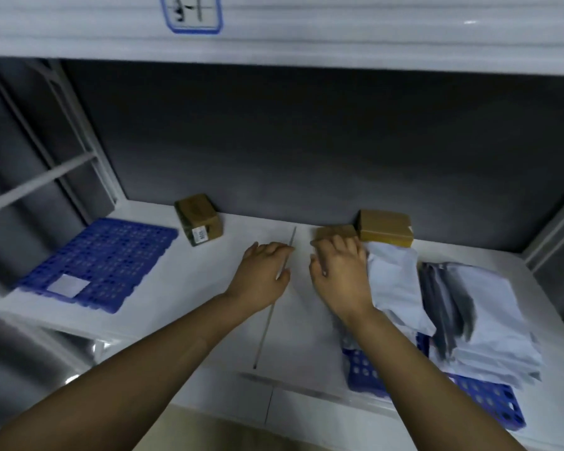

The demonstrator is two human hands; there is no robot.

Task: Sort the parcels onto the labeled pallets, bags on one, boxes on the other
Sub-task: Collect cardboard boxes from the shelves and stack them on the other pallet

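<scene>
A bare blue pallet (105,258) with a white label lies at the left of the white shelf. A second blue pallet (489,405) at the right carries a stack of white and grey mail bags (489,320). Three brown boxes stand along the back wall: one (200,219) left of centre, a flat one (334,231) in the middle, a larger one (385,226) right of it. My left hand (264,271) rests flat on the shelf, fingers relaxed. My right hand (339,275) reaches toward the flat box, fingers spread beside a white bag (394,281); its fingertips hide the box's near edge.
The white shelf (209,288) has a seam running front to back between my hands. A dark back wall and grey metal uprights close the bay at left and right. An upper shelf with a blue-framed label (192,13) hangs overhead.
</scene>
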